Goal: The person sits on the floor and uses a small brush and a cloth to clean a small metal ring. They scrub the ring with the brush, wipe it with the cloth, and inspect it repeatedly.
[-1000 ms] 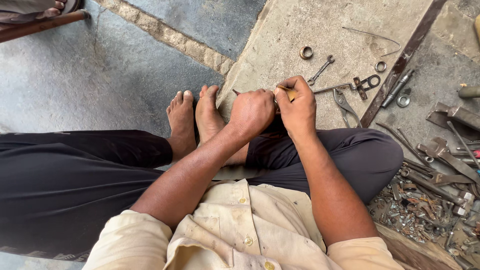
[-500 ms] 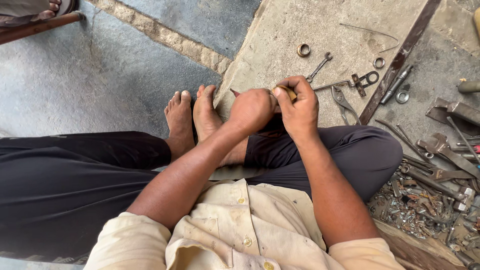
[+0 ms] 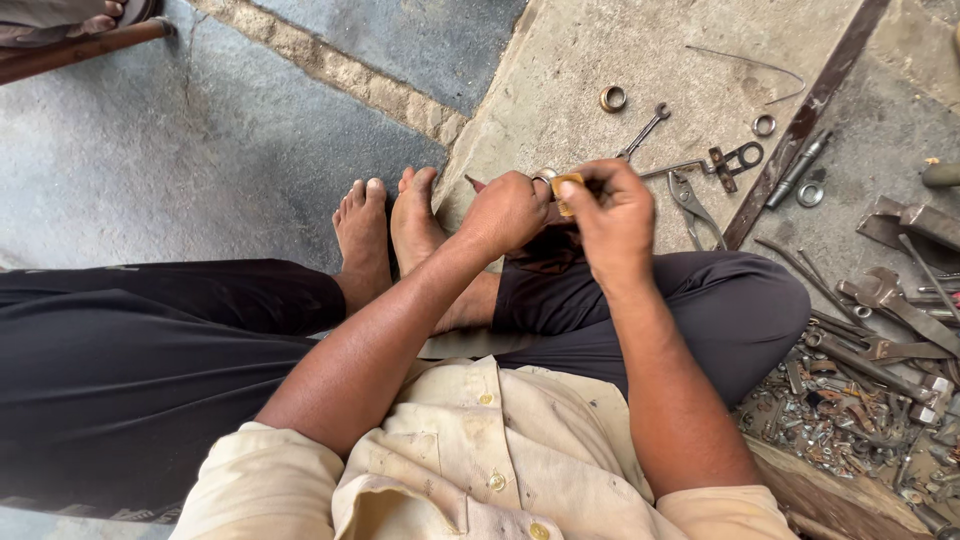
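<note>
We sit cross-legged on the floor, both hands raised just above our feet [image 3: 390, 225] at the edge of a stone slab [image 3: 560, 90]. Our right hand [image 3: 610, 220] pinches a small brass part [image 3: 566, 187] between thumb and fingertips, the fingers curled together and clamped on it. Our left hand [image 3: 505, 212] is closed into a loose fist right beside it, knuckles touching the right hand's fingers; a thin dark rod [image 3: 472, 182] pokes out past its far side, and a bit of shiny metal shows at its fingertips, though we cannot tell just what the fist grips. The brass part sits between the two hands, held clear of the slab. On the slab beyond lie a brass ring [image 3: 612, 98], a small spanner [image 3: 645, 130], a steel ring [image 3: 764, 124], a clamp [image 3: 735, 160] and pliers [image 3: 690, 200] near our right knee. A long flat bar [image 3: 810, 110] runs slantwise across the slab's right side. Further right, a heap of tools [image 3: 880, 320] and scrap bits [image 3: 830, 420] spreads by our right leg.
</note>
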